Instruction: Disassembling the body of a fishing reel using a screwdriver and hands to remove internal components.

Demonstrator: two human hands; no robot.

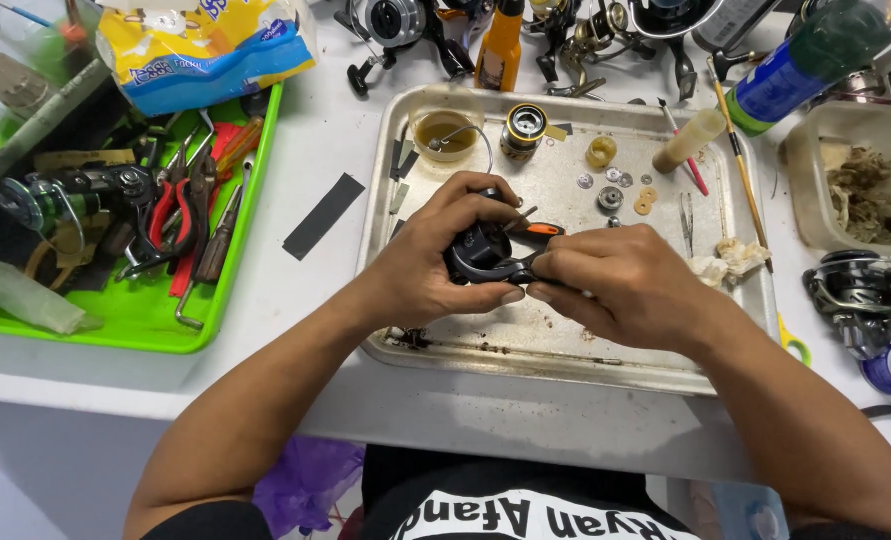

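My left hand [436, 255] grips a black fishing reel body [478, 254] over a metal tray [566, 365]. My right hand [621, 285] holds a small tool with an orange and black handle [538, 231], its tip at the reel body. Both hands meet at the middle of the tray. On the tray's far side lie a small cup of brown liquid [444, 133], a black and gold spool [524, 128], and several small washers and gears [614, 185]. The fingers hide much of the reel body.
A green tray [216, 310] at left holds pliers, screwdrivers and a reel. A black strip [324, 215] lies between the trays. Several reels and bottles crowd the far edge. A plastic tub [856, 185] and another reel [861, 295] sit at right.
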